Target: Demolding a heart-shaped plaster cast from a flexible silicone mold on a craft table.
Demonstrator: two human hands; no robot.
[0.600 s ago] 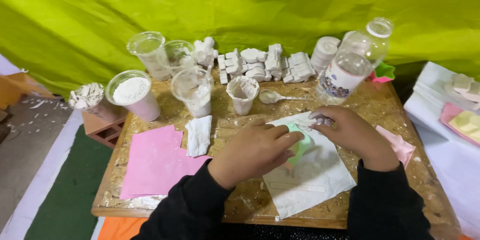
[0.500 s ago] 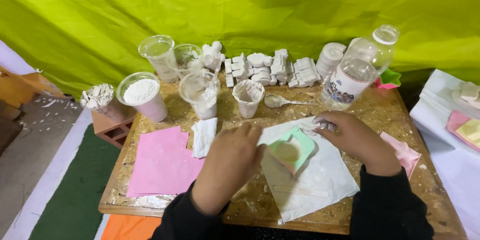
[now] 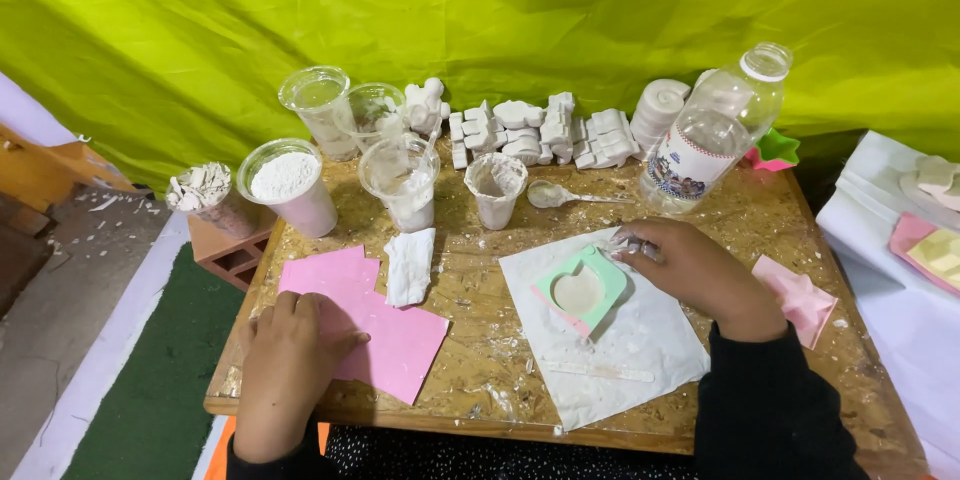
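Since half a second ago my left hand [image 3: 290, 365] has left the green mould [image 3: 581, 287] and lies flat, fingers spread, on the pink sheet [image 3: 365, 325] at the desk's near left. My right hand [image 3: 690, 270] pinches the mould's far edge on the white paper [image 3: 600, 340]; I'd keep it level so the filling stays put.

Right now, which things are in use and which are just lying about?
In use:
- right hand, fingers on the green mould
- white sheet under the mould
- left hand, flat on the pink sheets

Lying about:
- bottle
- spoon
- powder cup
- plaster casts
- white rag
- wooden stick
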